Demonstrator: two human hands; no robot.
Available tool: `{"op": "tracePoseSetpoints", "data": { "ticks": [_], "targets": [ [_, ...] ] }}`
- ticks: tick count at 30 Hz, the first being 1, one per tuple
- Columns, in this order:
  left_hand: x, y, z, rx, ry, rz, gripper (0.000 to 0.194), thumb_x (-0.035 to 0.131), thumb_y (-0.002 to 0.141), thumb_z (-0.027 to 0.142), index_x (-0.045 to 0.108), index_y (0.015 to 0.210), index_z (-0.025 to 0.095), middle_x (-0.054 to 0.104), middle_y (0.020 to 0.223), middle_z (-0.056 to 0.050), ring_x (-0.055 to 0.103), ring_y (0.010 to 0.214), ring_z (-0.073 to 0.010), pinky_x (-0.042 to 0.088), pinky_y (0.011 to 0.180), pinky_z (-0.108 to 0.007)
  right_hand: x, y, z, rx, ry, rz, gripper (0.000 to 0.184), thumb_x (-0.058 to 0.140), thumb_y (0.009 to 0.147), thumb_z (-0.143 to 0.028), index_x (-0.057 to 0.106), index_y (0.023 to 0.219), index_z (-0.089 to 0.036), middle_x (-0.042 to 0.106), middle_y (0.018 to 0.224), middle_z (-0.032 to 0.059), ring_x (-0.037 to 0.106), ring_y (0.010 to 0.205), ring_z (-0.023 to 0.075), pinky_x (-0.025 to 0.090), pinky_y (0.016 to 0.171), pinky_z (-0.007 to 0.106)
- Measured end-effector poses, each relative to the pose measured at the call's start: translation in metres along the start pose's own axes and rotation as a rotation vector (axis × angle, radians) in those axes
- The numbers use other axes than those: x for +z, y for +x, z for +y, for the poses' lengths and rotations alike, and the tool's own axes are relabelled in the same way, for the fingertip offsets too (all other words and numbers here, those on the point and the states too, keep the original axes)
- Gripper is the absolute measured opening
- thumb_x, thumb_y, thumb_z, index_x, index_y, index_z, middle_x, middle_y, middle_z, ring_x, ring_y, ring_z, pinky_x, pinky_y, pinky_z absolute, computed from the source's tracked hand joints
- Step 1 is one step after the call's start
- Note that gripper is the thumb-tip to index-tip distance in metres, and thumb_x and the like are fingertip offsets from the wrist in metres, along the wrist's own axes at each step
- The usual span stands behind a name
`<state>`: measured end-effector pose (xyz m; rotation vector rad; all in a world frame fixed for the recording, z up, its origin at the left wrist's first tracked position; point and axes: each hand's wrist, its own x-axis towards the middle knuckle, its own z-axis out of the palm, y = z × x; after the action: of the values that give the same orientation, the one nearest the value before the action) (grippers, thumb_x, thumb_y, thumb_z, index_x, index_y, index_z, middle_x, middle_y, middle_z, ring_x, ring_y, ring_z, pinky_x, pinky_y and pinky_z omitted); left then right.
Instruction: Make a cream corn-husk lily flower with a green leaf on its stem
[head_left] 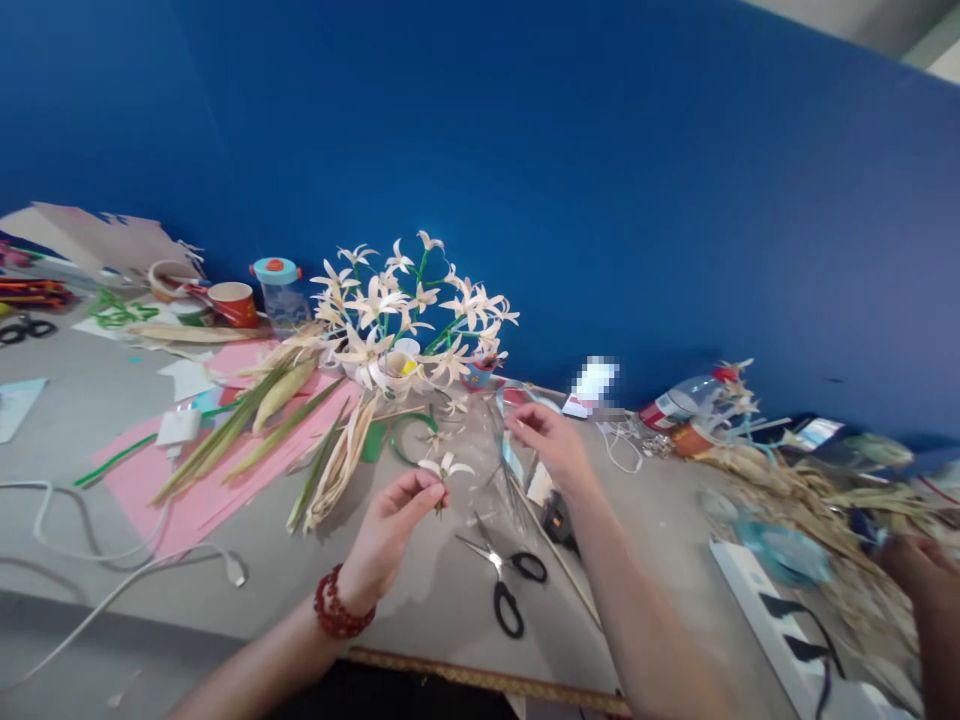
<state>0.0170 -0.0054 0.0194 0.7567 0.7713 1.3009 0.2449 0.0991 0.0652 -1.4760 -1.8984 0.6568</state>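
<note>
One small white flower [446, 468] pinched in left hand [409, 505], above open black-handled scissors [498, 566]; right hand [547, 440] near plastic wrap, grip unclear; flower arrangement [409, 310] behind, dried husks [341, 465] left, power strip [772, 620] right

One camera here, worn on the person's head; it looks forward and down over the table [300, 590], hands close below; the blue wall [600, 180] fills the upper view.
</note>
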Motion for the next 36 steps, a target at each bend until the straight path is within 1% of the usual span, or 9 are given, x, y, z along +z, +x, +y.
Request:
{"op": "tracePoseSetpoints", "data": {
  "ticks": [1,2,4,5,7,11,15,29,36],
  "targets": [
    [0.002,0.0,0.0,-0.012,0.002,-0.008,0.013,0.07,0.086,0.03,0.066,0.081,0.018,0.062,0.077,-0.001,0.052,0.078,-0.0137,0.038,0.079,-0.025,-0.006,-0.018,-0.012,-0.013,0.049,0.022,0.018,0.055,0.094,-0.034,0.067,0.095,-0.019,0.071,0.081,0.0034,0.065,0.071,0.0178,0.052,0.062,0.029],
    [0.005,-0.001,0.0,-0.021,0.006,-0.016,0.013,0.07,0.086,0.03,0.066,0.081,0.018,0.062,0.077,-0.001,0.052,0.078,-0.0138,0.038,0.079,-0.026,-0.012,-0.034,-0.023,-0.061,0.171,0.063,0.016,0.058,0.093,-0.033,0.068,0.094,-0.021,0.071,0.086,0.0045,0.066,0.076,0.0188,0.052,0.065,0.03],
    [0.011,-0.002,0.001,-0.039,0.014,-0.033,0.014,0.07,0.085,0.029,0.066,0.08,0.018,0.062,0.076,-0.001,0.052,0.077,-0.0139,0.038,0.078,-0.026,-0.017,-0.061,-0.045,-0.212,0.3,0.072,0.008,0.065,0.089,-0.028,0.071,0.088,-0.024,0.07,0.096,0.0049,0.066,0.092,0.0209,0.052,0.08,0.034],
    [0.014,-0.003,0.002,-0.046,0.015,-0.043,0.014,0.071,0.085,0.029,0.066,0.079,0.018,0.061,0.075,-0.001,0.051,0.076,-0.0139,0.038,0.077,-0.026,-0.017,-0.07,-0.055,-0.277,0.301,0.05,0.007,0.067,0.088,-0.025,0.073,0.089,-0.025,0.07,0.099,0.0047,0.065,0.097,0.0212,0.051,0.087,0.036],
    [0.02,-0.004,0.004,-0.055,0.007,-0.068,0.015,0.07,0.085,0.03,0.065,0.077,0.017,0.06,0.074,0.0,0.051,0.075,-0.014,0.038,0.077,-0.026,-0.013,-0.079,-0.068,-0.365,0.255,0.029,0.012,0.067,0.087,-0.02,0.075,0.092,-0.028,0.069,0.105,0.0048,0.063,0.102,0.0218,0.049,0.091,0.039],
    [0.029,-0.007,0.009,-0.069,-0.018,-0.112,0.017,0.069,0.086,0.029,0.064,0.076,0.017,0.059,0.074,-0.001,0.05,0.076,-0.0148,0.038,0.078,-0.027,-0.002,-0.075,-0.075,-0.495,0.099,0.067,0.021,0.065,0.087,-0.015,0.076,0.097,-0.03,0.067,0.112,0.0051,0.06,0.103,0.0229,0.048,0.092,0.042],
    [0.03,-0.009,0.012,-0.08,-0.035,-0.103,0.017,0.07,0.085,0.029,0.064,0.076,0.017,0.059,0.075,-0.002,0.051,0.076,-0.0155,0.039,0.077,-0.027,0.001,-0.071,-0.074,-0.592,0.009,0.131,0.026,0.063,0.085,-0.012,0.074,0.1,-0.03,0.066,0.115,0.0055,0.06,0.106,0.0246,0.047,0.093,0.046],
    [0.033,-0.011,0.013,-0.09,-0.042,-0.125,0.017,0.069,0.085,0.03,0.064,0.076,0.017,0.059,0.073,-0.001,0.051,0.075,-0.0156,0.039,0.078,-0.028,0.004,-0.074,-0.075,-0.653,-0.076,0.193,0.024,0.064,0.082,-0.008,0.072,0.096,-0.026,0.068,0.108,0.0075,0.061,0.1,0.0243,0.05,0.088,0.045],
    [0.034,-0.013,0.015,-0.092,-0.059,-0.114,0.019,0.071,0.083,0.032,0.064,0.075,0.016,0.058,0.073,-0.002,0.051,0.075,-0.0164,0.04,0.077,-0.029,0.006,-0.075,-0.076,-0.671,-0.103,0.216,0.024,0.063,0.084,-0.01,0.071,0.098,-0.027,0.069,0.106,0.0076,0.063,0.097,0.0244,0.052,0.085,0.045]
  ]
}}
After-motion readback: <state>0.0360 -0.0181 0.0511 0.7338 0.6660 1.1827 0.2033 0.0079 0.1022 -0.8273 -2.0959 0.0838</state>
